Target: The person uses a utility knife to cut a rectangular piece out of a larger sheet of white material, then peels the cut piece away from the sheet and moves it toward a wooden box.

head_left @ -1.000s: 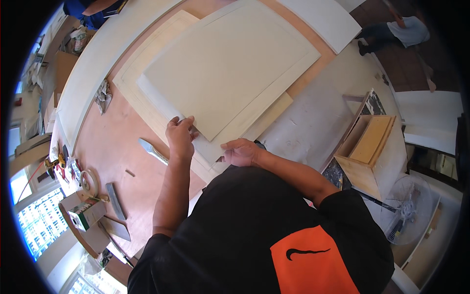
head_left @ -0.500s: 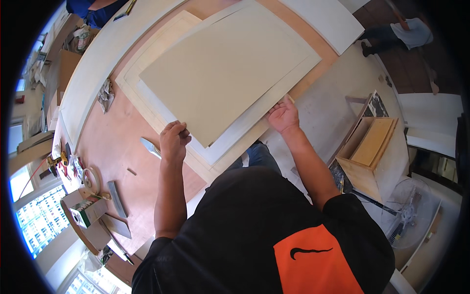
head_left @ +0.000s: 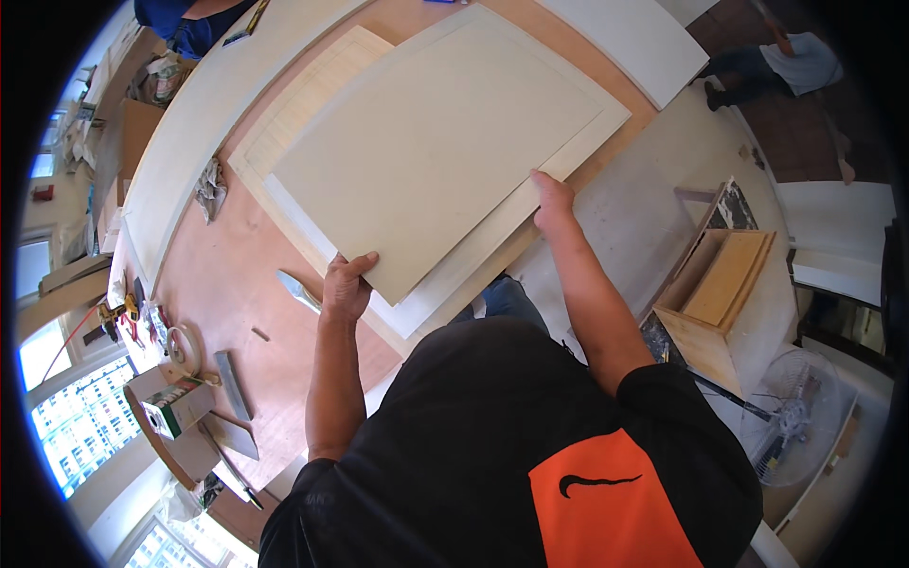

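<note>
A large beige sheet (head_left: pixel 436 151) lies over a white panel (head_left: pixel 409 320), whose edge shows along the near side. Beneath both is a pale wooden panel (head_left: pixel 298 99). My left hand (head_left: pixel 348 286) grips the beige sheet at its near left edge, thumb on top and fingers hidden beneath. On the near right edge, my right hand (head_left: pixel 553 203) has its thumb on the beige sheet while the other fingers are out of sight below. A putty knife with a broad blade (head_left: pixel 297 289) rests on the table just left of my left hand.
The reddish-brown table (head_left: pixel 218 284) carries a crumpled cloth (head_left: pixel 210 189), a grey bar (head_left: pixel 232 383), a tape roll (head_left: pixel 182 348) and a box (head_left: pixel 178 407). To the right stand a wooden box (head_left: pixel 720 284) and a fan (head_left: pixel 791 417). Another person (head_left: pixel 800 64) is at the far right.
The beige sheet's near left edge has shifted nearer me and now covers more of the white panel. My right hand has turned from palm-up to thumb over the edge; my left thumb now presses on top.
</note>
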Action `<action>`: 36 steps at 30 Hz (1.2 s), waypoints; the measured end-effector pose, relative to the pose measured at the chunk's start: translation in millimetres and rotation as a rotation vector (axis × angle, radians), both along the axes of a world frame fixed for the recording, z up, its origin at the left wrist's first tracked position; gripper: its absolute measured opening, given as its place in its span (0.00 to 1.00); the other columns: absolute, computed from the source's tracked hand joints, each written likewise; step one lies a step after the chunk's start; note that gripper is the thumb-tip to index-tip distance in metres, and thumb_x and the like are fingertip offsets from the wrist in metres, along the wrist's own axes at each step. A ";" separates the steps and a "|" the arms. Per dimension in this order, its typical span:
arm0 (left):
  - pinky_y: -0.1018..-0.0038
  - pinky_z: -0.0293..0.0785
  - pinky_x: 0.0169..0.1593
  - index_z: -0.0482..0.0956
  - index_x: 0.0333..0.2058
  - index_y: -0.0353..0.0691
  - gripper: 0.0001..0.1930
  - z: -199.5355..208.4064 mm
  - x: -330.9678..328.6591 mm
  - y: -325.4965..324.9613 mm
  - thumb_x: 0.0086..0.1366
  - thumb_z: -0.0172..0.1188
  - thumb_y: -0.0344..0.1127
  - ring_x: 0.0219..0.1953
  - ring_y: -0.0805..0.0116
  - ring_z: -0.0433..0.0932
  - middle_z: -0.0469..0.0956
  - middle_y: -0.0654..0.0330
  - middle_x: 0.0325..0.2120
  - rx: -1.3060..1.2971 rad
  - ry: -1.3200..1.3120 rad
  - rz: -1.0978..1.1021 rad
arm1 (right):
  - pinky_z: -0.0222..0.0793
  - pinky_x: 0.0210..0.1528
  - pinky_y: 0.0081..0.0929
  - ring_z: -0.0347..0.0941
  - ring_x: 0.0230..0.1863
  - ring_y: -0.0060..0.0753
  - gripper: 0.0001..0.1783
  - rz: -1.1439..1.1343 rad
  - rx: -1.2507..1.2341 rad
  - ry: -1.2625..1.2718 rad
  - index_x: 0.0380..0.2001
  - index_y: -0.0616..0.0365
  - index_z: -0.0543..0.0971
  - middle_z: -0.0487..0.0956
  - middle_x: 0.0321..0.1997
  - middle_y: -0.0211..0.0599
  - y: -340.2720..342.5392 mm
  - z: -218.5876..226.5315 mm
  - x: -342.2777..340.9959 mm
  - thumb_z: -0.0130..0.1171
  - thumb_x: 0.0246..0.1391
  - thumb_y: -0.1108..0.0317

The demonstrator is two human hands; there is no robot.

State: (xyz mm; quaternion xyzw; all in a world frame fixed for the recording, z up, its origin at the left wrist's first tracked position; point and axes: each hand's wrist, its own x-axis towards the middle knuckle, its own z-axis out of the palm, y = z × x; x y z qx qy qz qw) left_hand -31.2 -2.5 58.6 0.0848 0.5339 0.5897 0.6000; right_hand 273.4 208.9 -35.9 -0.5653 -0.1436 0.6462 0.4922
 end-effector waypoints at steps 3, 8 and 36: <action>0.62 0.73 0.60 0.67 0.58 0.27 0.22 -1.7 -3.1 0.0 0.65 0.53 0.23 0.54 0.55 0.77 0.76 0.48 0.51 0.078 -0.004 -0.020 | 0.77 0.48 0.41 0.78 0.46 0.44 0.21 -0.031 -0.103 -0.213 0.46 0.71 0.75 0.79 0.48 0.47 3.1 6.7 -8.6 0.67 0.49 0.74; 0.59 0.72 0.61 0.65 0.60 0.26 0.23 -7.5 -12.7 -5.0 0.66 0.51 0.24 0.56 0.53 0.75 0.73 0.46 0.55 0.123 -0.230 0.076 | 0.73 0.55 0.40 0.76 0.50 0.44 0.25 -0.007 -0.032 0.114 0.50 0.67 0.74 0.78 0.51 0.45 -7.7 27.6 -4.5 0.68 0.49 0.71; 0.59 0.72 0.62 0.65 0.59 0.24 0.26 -12.5 -85.1 -50.1 0.61 0.53 0.23 0.57 0.51 0.75 0.73 0.44 0.55 0.050 -0.158 0.034 | 0.70 0.61 0.44 0.74 0.56 0.45 0.25 -0.072 -0.066 0.186 0.55 0.60 0.74 0.77 0.56 0.40 41.0 24.4 52.3 0.64 0.52 0.74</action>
